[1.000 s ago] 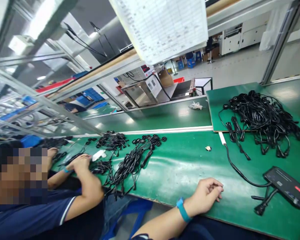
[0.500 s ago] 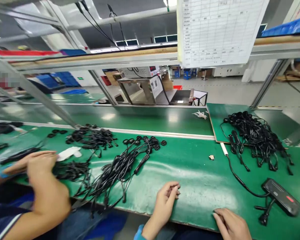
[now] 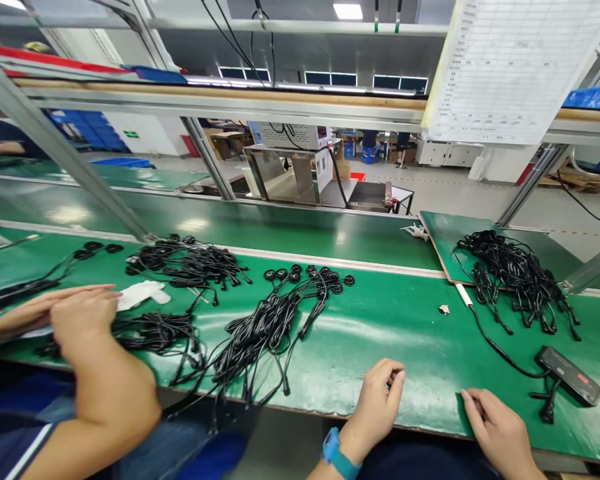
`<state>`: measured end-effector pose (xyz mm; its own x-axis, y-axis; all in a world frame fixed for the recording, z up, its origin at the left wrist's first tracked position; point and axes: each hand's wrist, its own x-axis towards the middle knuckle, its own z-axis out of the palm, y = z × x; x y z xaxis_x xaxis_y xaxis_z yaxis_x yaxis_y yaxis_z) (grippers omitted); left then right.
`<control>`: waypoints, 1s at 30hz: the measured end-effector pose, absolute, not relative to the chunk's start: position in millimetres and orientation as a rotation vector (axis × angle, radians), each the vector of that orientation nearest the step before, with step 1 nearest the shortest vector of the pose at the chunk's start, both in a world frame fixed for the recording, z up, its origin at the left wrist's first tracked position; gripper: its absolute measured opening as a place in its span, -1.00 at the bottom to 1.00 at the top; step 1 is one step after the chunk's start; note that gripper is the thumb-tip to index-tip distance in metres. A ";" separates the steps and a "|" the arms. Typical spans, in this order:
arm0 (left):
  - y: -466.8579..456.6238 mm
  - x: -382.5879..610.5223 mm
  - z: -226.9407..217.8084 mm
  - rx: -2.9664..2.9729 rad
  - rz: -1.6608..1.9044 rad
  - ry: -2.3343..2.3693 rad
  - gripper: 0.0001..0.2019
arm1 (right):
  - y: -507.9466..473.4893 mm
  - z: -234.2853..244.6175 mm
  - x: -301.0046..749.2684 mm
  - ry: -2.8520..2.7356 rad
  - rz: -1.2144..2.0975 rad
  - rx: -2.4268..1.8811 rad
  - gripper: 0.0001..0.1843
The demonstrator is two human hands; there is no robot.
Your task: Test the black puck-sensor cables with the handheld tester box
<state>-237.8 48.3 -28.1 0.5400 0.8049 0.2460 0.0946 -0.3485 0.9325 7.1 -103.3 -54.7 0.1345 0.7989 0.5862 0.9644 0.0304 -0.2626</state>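
My left hand (image 3: 380,393) rests at the front edge of the green workbench (image 3: 350,343), fingers curled in toward the thumb, with nothing visible in them. A blue watch (image 3: 339,457) is on that wrist. To its right, my right hand (image 3: 500,423) lies on the bench edge, loosely closed, and no object shows in it. Nearest the left hand is a bundle of black cables (image 3: 260,327) with round black ends. A black box with a red-lit display (image 3: 570,375) sits beyond my right hand, with a white-tipped cable (image 3: 495,347) running from it.
At left, a co-worker's hands (image 3: 80,313) are close together beside a white piece (image 3: 140,295) and more black cables (image 3: 185,260). Another cable pile (image 3: 515,273) lies on a raised green board (image 3: 440,250). A metal frame with a hanging paper sheet (image 3: 515,73) crosses above.
The camera view has shifted, so the bench items and both my hands appear farther right. My hands keep nearly the same curled pose; more of the watch shows.
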 end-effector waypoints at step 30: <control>47.4 -231.1 -56.5 2.112 0.965 0.598 -0.81 | -6.7 41.6 63.2 -1.721 0.121 -1.825 -0.64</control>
